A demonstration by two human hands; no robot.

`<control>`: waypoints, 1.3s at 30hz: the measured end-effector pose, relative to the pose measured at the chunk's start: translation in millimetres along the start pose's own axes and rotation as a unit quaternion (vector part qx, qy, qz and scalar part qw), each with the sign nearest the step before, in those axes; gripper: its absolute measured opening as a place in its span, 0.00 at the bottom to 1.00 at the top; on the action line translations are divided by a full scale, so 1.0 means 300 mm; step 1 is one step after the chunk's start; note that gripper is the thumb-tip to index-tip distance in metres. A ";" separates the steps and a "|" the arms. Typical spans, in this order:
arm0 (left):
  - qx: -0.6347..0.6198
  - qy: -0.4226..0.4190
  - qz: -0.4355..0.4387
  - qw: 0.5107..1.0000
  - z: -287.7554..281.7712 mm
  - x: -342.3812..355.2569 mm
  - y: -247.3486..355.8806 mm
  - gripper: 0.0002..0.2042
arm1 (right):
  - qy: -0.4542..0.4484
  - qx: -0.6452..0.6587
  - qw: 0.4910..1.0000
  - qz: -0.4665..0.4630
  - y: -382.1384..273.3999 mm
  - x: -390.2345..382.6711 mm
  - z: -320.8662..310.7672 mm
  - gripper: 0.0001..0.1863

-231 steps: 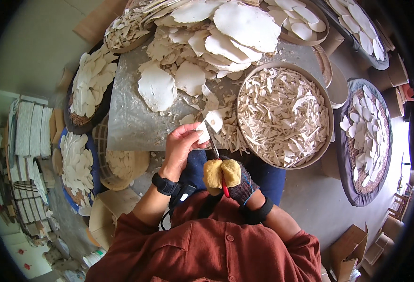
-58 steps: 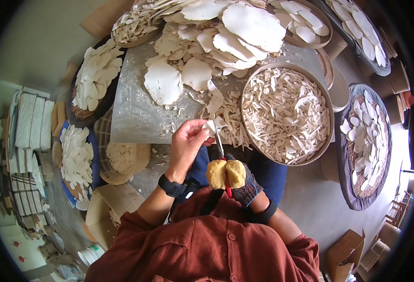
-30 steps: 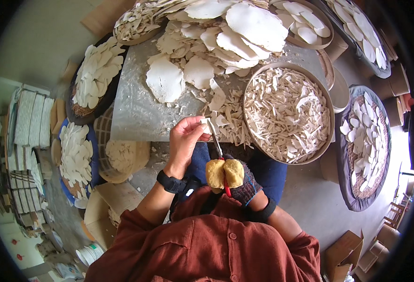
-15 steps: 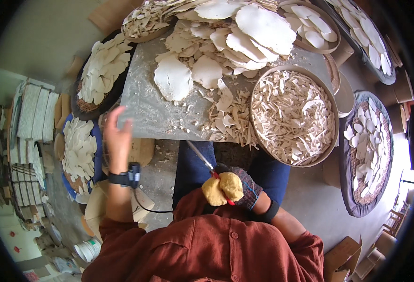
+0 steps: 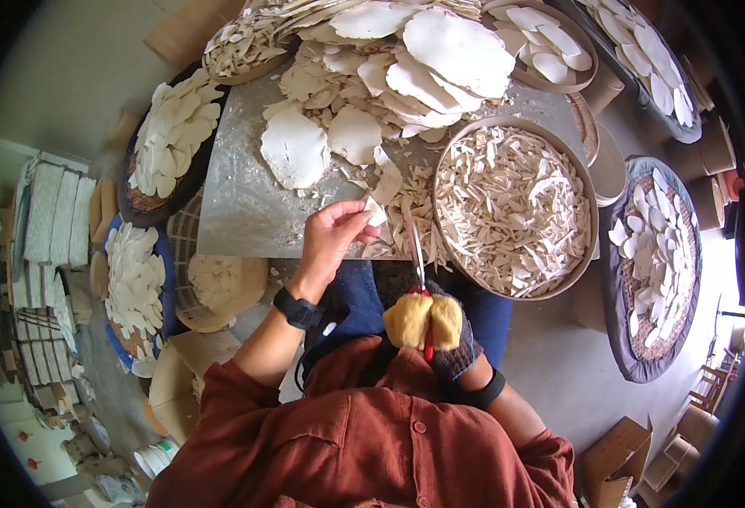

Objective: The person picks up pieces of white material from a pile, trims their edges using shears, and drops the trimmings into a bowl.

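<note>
lying at far left, beside the worktop: stacked white woven mats (image 5: 51,216), parked out of the way. next to them, sitting on the floor, a blue tray of pale cut pieces (image 5: 134,288) and, above it, a dark round basket of similar flat pieces (image 5: 169,144), both seemingly within an arm's swing of the seat so sorted pieces can be dropped without rising.

spreading across the middle, a grey metal worktop (image 5: 237,212) carrying large pale flat discs (image 5: 372,93), heaped toward the far edge, probably keeping the near edge free for cutting.

reaching up from the lower edge, the left hand (image 5: 330,241), bare, a black wrist band below it, forearm angled up and to the right, wrist slightly bent. pinching a small pale piece (image 5: 376,212) between thumb and fingertips, other fingers curled, holding it over the near edge of the worktop so it meets the blades.

just to the right, held close to the chest, the right hand (image 5: 440,334) in a dark glove, gripping red-handled scissors (image 5: 419,271) with yellow padding on the loops, likely for comfort; fingers closed through the loops, blades pointing up toward the pinched piece.

sitting right of the blades, a wide round basket of thin offcuts (image 5: 512,207), placed where trimmings can fall straight in. farther right, a dark tray of pale ovals (image 5: 656,254) on the floor, and cardboard boxes (image 5: 622,457) at the lower right.
</note>
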State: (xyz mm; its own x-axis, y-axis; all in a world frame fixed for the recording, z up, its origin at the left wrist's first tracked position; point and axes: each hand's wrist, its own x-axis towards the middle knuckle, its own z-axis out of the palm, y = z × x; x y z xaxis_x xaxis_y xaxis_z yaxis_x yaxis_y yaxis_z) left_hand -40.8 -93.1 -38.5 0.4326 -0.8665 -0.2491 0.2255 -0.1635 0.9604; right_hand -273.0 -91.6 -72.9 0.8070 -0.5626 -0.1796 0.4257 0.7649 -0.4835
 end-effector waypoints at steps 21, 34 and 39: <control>-0.050 -0.002 -0.022 0.999 0.019 -0.098 -0.004 0.08 | -0.062 -0.158 0.983 0.070 0.036 0.034 -0.041 0.14; 0.289 0.185 -0.004 0.939 -0.441 -0.199 0.156 0.06 | -0.092 -0.578 0.810 -0.023 0.002 0.033 -0.019 0.15; 0.585 0.217 0.261 0.736 -0.488 -0.145 0.227 0.09 | -0.070 -0.451 0.890 0.011 0.025 0.050 -0.001 0.13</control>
State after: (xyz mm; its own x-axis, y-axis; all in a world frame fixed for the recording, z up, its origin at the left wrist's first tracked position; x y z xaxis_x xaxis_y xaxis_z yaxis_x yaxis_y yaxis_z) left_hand 83.5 2.3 19.6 0.4895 -0.7642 0.4200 -0.8673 -0.3767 0.3254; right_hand -257.8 -94.3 -79.5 0.8812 -0.4573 -0.1201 -0.0422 0.1769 -0.9833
